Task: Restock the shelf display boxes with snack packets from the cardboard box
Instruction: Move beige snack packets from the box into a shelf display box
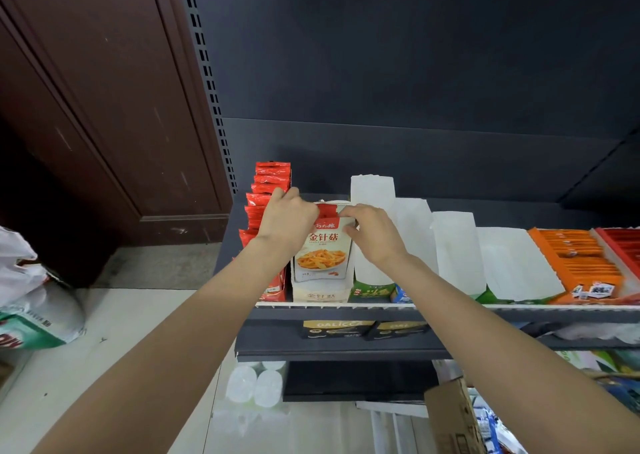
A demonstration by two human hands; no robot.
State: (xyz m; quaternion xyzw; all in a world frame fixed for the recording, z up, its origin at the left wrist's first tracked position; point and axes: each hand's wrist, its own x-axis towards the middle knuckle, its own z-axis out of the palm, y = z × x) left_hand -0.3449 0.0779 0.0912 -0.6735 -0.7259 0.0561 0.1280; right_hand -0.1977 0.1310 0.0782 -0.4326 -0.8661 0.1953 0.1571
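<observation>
The snack packet [323,245] stands in the white display box [320,292] at the shelf [450,310] front, both the left hand [287,219] and right hand [372,235] pinching its top corners, likely to seat it straight, red packets [268,190] just left of the box.

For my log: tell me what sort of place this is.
Probably a small shop aisle: a dark metal shelf lined with display boxes of snack packets, and a cardboard box below.

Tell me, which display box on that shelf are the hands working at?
The white enoki mushroom box, second from the left; both the left hand and right hand grip its packets.
</observation>
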